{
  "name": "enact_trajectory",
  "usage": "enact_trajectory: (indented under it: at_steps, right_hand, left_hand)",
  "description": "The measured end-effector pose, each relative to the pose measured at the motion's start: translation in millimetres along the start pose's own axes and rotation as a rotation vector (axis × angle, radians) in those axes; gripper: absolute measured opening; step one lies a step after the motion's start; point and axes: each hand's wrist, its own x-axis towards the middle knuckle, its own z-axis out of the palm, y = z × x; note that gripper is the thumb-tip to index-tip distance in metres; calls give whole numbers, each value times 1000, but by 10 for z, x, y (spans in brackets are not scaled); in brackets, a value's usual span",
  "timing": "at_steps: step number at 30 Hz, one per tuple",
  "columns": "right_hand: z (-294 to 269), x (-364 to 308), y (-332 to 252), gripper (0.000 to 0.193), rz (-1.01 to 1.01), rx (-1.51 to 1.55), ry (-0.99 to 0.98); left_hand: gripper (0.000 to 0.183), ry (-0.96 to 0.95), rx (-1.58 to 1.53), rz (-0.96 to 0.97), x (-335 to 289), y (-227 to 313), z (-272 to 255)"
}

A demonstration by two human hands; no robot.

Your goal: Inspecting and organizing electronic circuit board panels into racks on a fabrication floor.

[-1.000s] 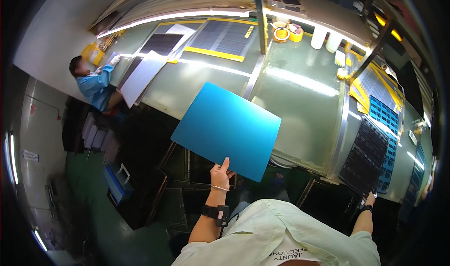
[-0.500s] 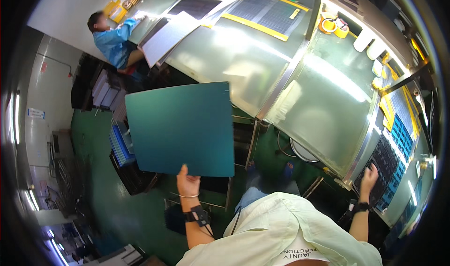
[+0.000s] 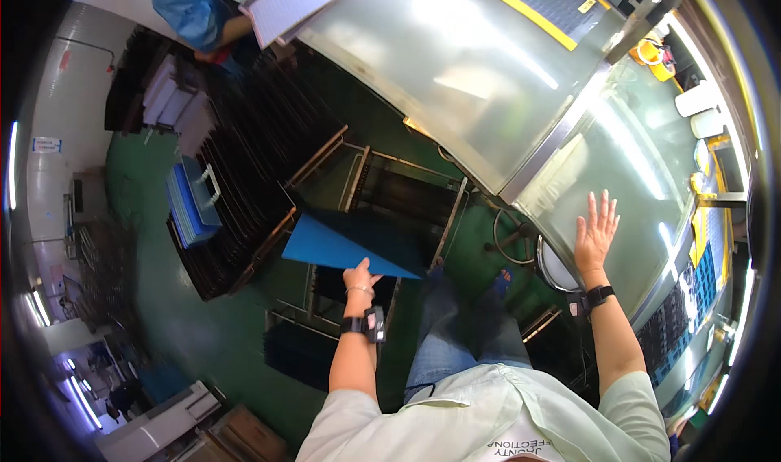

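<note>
my left hand (image 3: pixel 359 281) pinched the thin blue sheet (image 3: pixel 329 246) by its near edge, aslant over the metal rack (image 3: pixel 356 181). it seemed light, stiff and slick, best gripped by its edges. my empty right hand (image 3: pixel 596 238) spread wide at the worktable (image 3: pixel 639 218).

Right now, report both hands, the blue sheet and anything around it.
Left hand gripping blue sheet by its near edge. Right hand empty, fingers spread over tabletop. Sheet tilted. Framed rack behind it in view.
</note>
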Motion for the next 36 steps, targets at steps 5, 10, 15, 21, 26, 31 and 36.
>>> enact_trajectory:
  at_steps: [5,10,15,21,26,31,36]
  right_hand:
    - [70,13,-14,46,-38,-26,-32]
    - [84,43,-82,46,-52,-16,-66]
    - [132,42,-87,46,-56,-2,-74]
    - [171,32,-87,47,-48,7,-84]
    - [170,25,-100,47,-58,5,-94]
    - [172,22,-103,47,-71,-1,-92]
    - [181,23,-97,48,-56,20,-85]
  left_hand:
    - [26,114,174,-109,681,-479,557]
    - [30,142,18,-192,1134,-864,787]
    - [33,93,161,-229,1468,-1218,949]
    - [29,0,417,-145,1545,-1282,908]
    - [25,73,181,-168,1395,-1040,901]
    - [24,95,150,-180,1322,-914,940]
    - [26,83,40,-220,1428,-985,917]
